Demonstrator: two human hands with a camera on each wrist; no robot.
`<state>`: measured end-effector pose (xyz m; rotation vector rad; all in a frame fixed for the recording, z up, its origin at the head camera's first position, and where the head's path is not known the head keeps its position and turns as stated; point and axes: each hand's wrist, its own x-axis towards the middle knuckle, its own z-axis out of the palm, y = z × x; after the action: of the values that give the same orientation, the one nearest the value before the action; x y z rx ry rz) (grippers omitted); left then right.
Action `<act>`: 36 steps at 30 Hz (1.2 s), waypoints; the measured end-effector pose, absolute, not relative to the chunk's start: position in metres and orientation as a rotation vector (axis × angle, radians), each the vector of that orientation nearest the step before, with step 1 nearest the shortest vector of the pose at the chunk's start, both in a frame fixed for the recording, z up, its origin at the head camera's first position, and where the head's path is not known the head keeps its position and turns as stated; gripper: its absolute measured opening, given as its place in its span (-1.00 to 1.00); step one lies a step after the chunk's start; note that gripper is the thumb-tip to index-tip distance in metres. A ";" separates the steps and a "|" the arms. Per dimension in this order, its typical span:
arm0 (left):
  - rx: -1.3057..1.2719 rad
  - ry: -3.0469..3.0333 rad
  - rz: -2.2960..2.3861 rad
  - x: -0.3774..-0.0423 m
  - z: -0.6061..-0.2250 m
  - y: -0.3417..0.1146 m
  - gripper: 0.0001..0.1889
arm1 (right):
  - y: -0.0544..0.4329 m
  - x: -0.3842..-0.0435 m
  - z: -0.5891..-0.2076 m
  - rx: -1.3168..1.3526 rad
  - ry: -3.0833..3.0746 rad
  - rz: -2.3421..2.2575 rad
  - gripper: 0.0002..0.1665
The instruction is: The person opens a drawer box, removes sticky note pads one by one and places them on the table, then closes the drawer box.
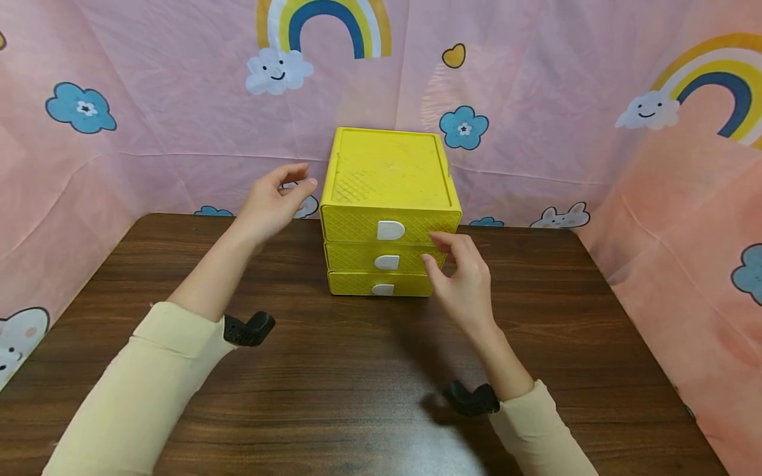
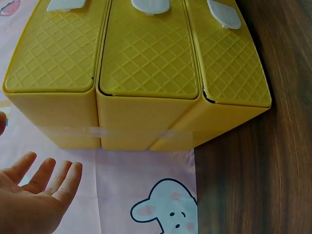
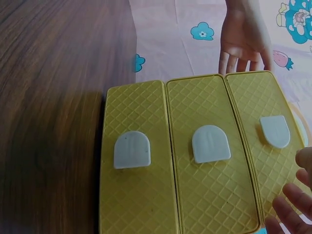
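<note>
A yellow drawer box (image 1: 389, 172) stands at the back of the table, with three stacked drawers, each bearing a white pull tab. All three drawers look closed. Left of the box, near its upper edge, hovers my left hand (image 1: 270, 201), fingers loosely bent and holding nothing. My right hand (image 1: 466, 277) is in front of the box's right side, thumb and fingers apart with nothing between them. In the right wrist view the top drawer's white tab (image 3: 276, 131) lies close to the fingers of that hand. Whether either hand touches the box I cannot tell.
The dark wooden table (image 1: 333, 383) spreads out in front of the box. A pink cloth (image 1: 196, 99) printed with rainbows, clouds and flowers hangs behind the table and along both sides. Each wrist carries a black camera mount (image 1: 249, 328).
</note>
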<state>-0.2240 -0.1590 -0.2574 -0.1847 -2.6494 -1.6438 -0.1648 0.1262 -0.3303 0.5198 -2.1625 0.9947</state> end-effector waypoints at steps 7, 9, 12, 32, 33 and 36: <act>-0.185 -2.629 -1.672 -0.226 -0.256 -0.154 -0.43 | 0.119 -0.166 -0.328 0.523 -2.151 1.011 -0.65; -0.189 -2.632 -1.674 -0.226 -0.256 -0.153 -0.44 | 0.116 -0.167 -0.328 0.524 -2.143 1.015 -0.64; -0.190 -2.630 -1.670 -0.227 -0.255 -0.151 -0.44 | 0.113 -0.167 -0.327 0.529 -2.131 1.016 -0.65; -0.131 -2.624 -1.670 -0.232 -0.252 -0.139 -0.43 | 0.090 -0.171 -0.326 0.529 -2.058 1.013 -0.69; -0.136 -2.627 -1.669 -0.233 -0.252 -0.139 -0.43 | 0.090 -0.171 -0.326 0.524 -2.057 1.017 -0.69; -0.133 -2.640 -1.679 -0.234 -0.252 -0.137 -0.43 | 0.088 -0.172 -0.325 0.506 -2.062 1.016 -0.70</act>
<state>-0.2337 -0.1371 -0.2519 -0.1328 -2.6398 -1.6795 -0.1720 0.0879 -0.3250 0.5060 -2.0624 1.0159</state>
